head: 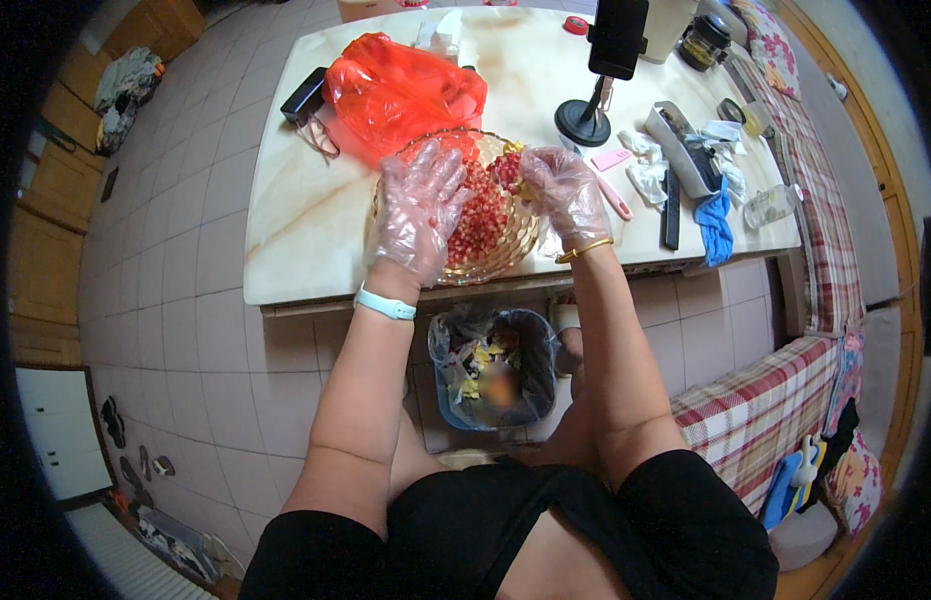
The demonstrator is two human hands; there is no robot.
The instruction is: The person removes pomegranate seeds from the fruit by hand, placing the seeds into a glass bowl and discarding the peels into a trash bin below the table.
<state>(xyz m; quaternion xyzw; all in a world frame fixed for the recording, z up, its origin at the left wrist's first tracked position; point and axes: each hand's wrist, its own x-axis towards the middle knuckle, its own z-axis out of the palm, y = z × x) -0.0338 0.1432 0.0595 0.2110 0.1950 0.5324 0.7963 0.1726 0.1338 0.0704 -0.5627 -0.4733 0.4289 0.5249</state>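
Observation:
Loose pomegranate seeds (476,225) lie heaped in a scalloped, amber-tinted glass bowl (521,244) near the table's front edge. My right hand (566,187), in a clear plastic glove, grips a piece of pomegranate (506,171) over the bowl's right side; red seeds and yellowish skin show on it. Over the left side of the bowl is my left hand (420,202), also gloved, its back up and its fingers apart. A single red seed clings to that glove near the thumb. Nothing shows in the left hand, though its palm is hidden.
A red plastic bag (405,90) lies behind the bowl. A phone (617,37) on a round-based stand (583,122) rises at the back. To the right are a pink peeler-like tool (614,196), a black remote control (670,210) and a bottle (771,206). Below stands a lined bin (536,330) holding peelings.

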